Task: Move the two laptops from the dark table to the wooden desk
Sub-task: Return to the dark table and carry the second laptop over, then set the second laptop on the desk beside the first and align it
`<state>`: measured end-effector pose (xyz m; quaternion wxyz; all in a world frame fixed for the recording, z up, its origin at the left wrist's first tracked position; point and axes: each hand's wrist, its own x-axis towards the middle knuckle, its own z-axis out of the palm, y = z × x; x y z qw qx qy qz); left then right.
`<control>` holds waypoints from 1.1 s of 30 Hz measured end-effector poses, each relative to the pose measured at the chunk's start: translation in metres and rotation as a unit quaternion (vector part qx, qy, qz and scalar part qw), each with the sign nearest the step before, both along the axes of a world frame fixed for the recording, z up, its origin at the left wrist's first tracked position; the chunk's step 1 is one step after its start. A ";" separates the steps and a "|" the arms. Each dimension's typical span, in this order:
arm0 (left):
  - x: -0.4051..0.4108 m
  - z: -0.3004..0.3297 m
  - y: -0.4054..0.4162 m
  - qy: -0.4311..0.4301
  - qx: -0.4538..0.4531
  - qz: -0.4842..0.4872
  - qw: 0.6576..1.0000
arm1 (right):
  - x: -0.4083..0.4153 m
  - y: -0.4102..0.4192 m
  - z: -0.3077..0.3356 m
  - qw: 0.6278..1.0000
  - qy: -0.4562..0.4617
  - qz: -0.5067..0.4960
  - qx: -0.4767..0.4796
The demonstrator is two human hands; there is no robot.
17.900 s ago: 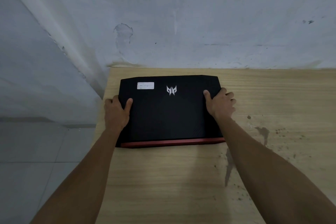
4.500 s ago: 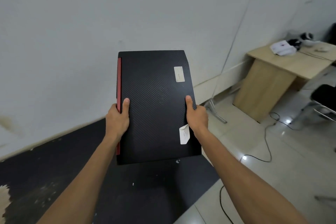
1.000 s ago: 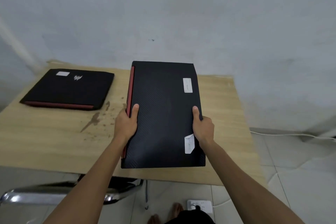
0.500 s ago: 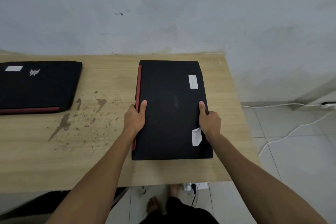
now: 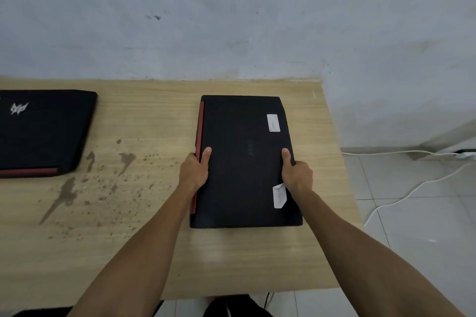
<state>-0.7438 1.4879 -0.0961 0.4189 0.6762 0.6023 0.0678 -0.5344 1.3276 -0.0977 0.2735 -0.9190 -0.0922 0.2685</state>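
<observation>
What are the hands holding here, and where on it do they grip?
Both grip the second laptop by its long sides, near the middle: left hand on the red-striped edge, right hand on the opposite edge, thumbs on the lid.

Seen from above, two bare forearms reach to a closed black laptop with a red left edge (image 5: pixel 242 162) on a pale wooden desk (image 5: pixel 154 213). The left hand (image 5: pixel 194 171) grips its nine o'clock side, the right hand (image 5: pixel 296 174) its three o'clock side, thumbs on top. A second closed black laptop with a silver emblem (image 5: pixel 43 131) lies well apart at nine o'clock. Brown stains (image 5: pixel 103 180) mark the wood between them.
</observation>
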 end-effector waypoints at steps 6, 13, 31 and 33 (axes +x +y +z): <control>0.013 -0.002 0.016 0.030 0.024 -0.026 0.999 | 0.008 0.014 -0.004 1.000 -0.011 -0.007 0.002; 0.015 0.001 0.027 0.175 0.098 -0.123 0.972 | 0.015 0.016 0.000 0.997 -0.067 0.029 0.009; 0.010 0.012 0.033 0.200 0.125 -0.136 0.962 | 0.013 0.016 0.020 0.982 -0.133 0.088 -0.101; 0.009 0.013 0.033 0.194 0.122 -0.143 0.963 | 0.014 0.015 0.021 0.982 -0.132 0.090 -0.100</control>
